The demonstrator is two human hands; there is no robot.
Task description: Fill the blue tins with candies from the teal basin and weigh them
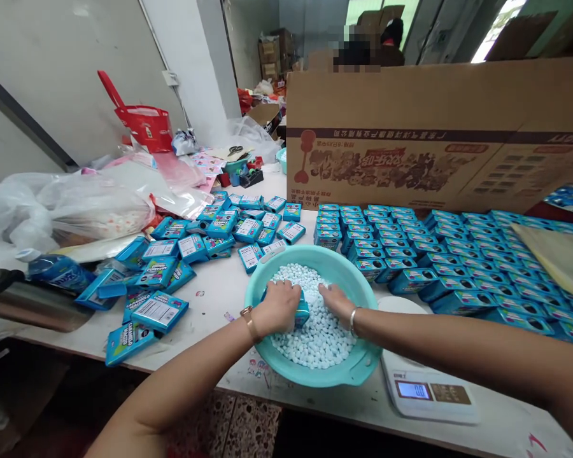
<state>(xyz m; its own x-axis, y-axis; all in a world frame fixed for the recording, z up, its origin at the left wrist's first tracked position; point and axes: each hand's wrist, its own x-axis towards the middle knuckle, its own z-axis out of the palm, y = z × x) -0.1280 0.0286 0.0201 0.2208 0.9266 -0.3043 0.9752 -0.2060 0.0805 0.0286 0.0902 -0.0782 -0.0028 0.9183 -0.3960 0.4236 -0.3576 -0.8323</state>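
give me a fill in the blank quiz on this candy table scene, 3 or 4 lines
1. Both hands, the left hand and the right hand, are down in a teal ____ of pale blue candies.
2. The left hand grips a small blue ____ among the candies.
3. The white digital scale lies to the ____ of the basin, by the right forearm.
4. Behind the neat rows of blue boxes stands a big ____ carton.

Missing words: basin; box; right; cardboard

One teal basin, one digital scale, one large carton, one red bag.
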